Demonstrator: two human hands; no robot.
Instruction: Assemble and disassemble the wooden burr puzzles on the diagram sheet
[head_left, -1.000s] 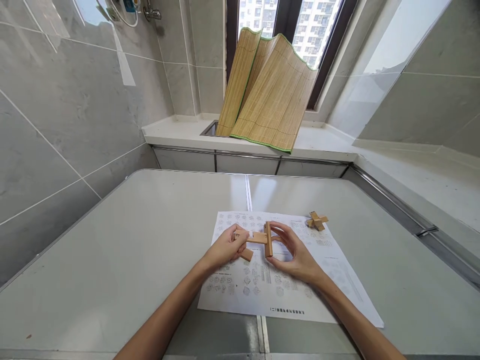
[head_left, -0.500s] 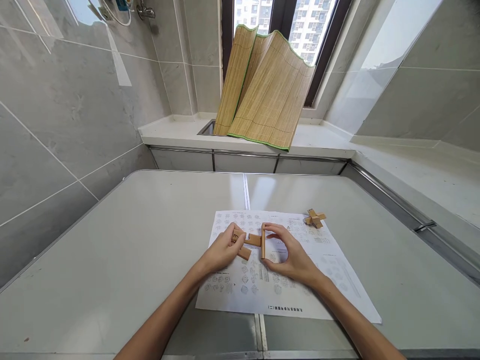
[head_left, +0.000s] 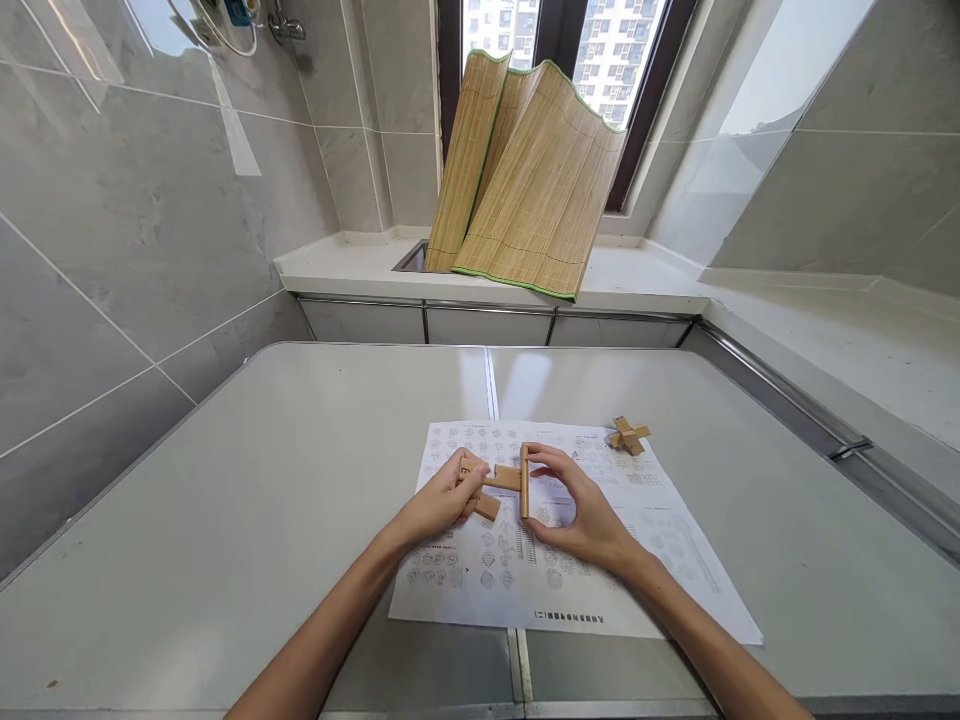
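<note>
My left hand (head_left: 452, 492) is closed on a notched wooden puzzle piece (head_left: 504, 478) that sticks out to the right of its fingers. Another wooden piece (head_left: 487, 507) shows just below the same fingers; whether it is held or lies on the paper I cannot tell. Between thumb and fingertips, my right hand (head_left: 574, 505) grips an upright wooden puzzle stick (head_left: 524, 482). The notched piece's right end meets this stick. Under both hands lies a printed paper sheet (head_left: 600, 600) with many small line drawings.
An assembled wooden cross puzzle (head_left: 628, 436) sits at the sheet's upper right edge. The pale table (head_left: 300, 450) has a seam down its middle. Beyond it, a bamboo mat (head_left: 536, 190) leans on a white ledge (head_left: 360, 262) before the window. Tiled walls stand on both sides.
The hands and wooden pieces keep nearly the same pose. The notched piece and the upright stick shift very slightly, and the whole view moves a little.
</note>
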